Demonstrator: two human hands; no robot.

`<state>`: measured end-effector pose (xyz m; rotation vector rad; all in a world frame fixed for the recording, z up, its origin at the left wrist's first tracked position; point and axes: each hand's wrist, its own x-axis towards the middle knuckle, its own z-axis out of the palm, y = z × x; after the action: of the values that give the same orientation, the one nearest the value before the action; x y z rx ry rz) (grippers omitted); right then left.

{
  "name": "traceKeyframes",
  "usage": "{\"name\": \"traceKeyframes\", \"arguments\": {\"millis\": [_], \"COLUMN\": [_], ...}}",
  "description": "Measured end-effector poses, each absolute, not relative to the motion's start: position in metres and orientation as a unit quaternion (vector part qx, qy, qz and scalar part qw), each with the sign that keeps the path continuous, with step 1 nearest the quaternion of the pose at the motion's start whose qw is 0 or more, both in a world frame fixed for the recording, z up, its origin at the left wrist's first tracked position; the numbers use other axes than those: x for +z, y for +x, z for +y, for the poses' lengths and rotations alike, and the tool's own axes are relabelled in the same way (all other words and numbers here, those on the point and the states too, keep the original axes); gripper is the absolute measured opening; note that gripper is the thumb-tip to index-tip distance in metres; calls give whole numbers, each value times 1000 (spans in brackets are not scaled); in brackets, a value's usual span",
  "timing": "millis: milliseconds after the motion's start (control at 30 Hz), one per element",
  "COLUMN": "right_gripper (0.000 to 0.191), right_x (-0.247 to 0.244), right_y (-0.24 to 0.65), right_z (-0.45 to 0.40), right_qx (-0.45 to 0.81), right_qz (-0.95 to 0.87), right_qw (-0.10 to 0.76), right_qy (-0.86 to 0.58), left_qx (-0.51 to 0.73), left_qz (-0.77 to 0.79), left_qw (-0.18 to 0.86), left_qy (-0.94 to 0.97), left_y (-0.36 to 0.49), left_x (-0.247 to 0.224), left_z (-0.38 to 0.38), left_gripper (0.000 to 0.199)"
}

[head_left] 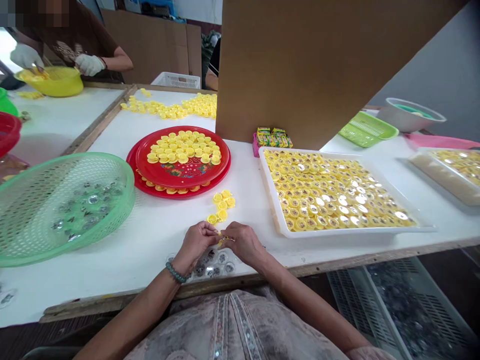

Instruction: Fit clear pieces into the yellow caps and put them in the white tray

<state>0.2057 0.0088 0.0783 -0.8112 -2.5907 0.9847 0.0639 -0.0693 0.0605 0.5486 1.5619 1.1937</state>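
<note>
My left hand (pixel 199 242), with a beaded bracelet at the wrist, and my right hand (pixel 242 242) meet near the table's front edge. The fingers of both are pinched on a small yellow piece (pixel 221 242), mostly hidden by the fingertips. Just beyond lie several round yellow pieces (pixel 222 204). Below my hands, clear round pieces with dark marks (pixel 215 265) lie on the white table (pixel 150 237). Stacked red trays (pixel 182 181) at the left back hold yellow pieces. On the right, a white tray (pixel 275 210) is filled with yellow pieces under shiny clear covers.
A green basket (pixel 22 195) with clear pieces stands at the left. Behind are loose yellow pieces (pixel 198 106), a cardboard panel (pixel 292 65) and small packets (pixel 273 138). A gloved person works over a yellow bowl (pixel 67 86). Crates (pixel 360 300) stand below the table's right side.
</note>
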Motion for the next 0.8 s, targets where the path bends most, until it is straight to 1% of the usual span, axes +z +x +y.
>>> {"name": "traceKeyframes", "arguments": {"millis": [167,267,367,467,667,800], "right_gripper": [8,17,28,26,22,24], "right_x": [72,69,67,65,62,68], "right_y": [209,213,216,218,217,214], "right_z": [12,6,-3,-9,-7,-6], "right_qx": [350,340,298,263,291,277], "right_qz": [-892,-896,-900,-905,-887,-897], "right_qw": [126,139,173,186,176,148], "right_qy": [-255,-250,-266,-278,-311,-312], "left_qx": [490,493,501,508,524,533], "left_qz": [656,656,648,642,620,610], "left_qw": [523,516,513,509,521,530], "left_qy": [236,246,256,265,264,253], "left_y": [63,64,65,65,65,66], "left_x": [57,55,53,53,57,56], "left_z": [-70,-72,-74,-75,-75,-76], "left_gripper": [29,27,25,23,22,18]}}
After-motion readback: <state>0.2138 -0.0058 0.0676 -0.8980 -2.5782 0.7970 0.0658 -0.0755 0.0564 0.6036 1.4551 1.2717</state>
